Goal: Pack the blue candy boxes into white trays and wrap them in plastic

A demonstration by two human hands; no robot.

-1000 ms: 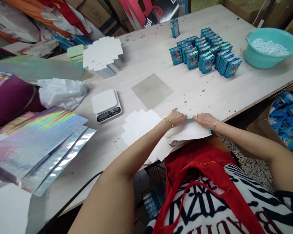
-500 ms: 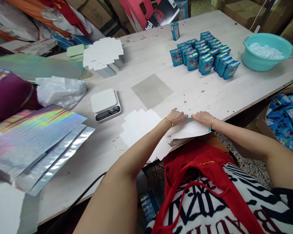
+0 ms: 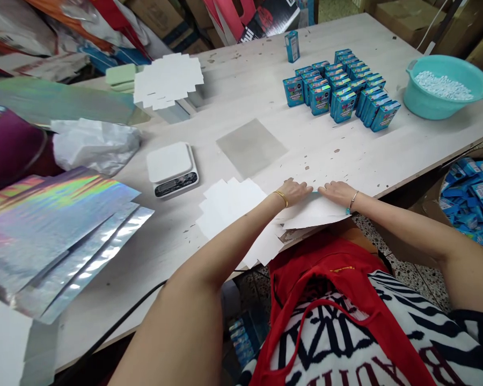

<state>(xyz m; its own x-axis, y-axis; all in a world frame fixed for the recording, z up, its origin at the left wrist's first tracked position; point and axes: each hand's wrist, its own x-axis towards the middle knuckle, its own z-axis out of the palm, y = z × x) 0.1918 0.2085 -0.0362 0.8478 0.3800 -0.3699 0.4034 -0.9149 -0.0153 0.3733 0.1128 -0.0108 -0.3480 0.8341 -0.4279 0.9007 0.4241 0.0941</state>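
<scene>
A white card sheet (image 3: 316, 211) lies at the near edge of the table, its far edge folded over with a thin blue strip showing. My left hand (image 3: 295, 191), with a gold bracelet, presses that fold with its fingers curled together. Close beside it, my right hand (image 3: 338, 193) pinches the same edge. White cut card sheets (image 3: 230, 206) are spread to the left of my hands, partly under my left forearm. A grey square mat (image 3: 251, 147) lies flat beyond them.
A white scale (image 3: 172, 169) stands left of the mat. Several blue boxes (image 3: 320, 99) stand at the far right, near a turquoise bowl (image 3: 434, 107) of white candies. Shiny bags (image 3: 64, 225) lie at the left. Stacked white card (image 3: 169, 80) stands behind the scale.
The view has shifted slightly. Both hands stay on the folded edge of the card, with hardly any movement.
</scene>
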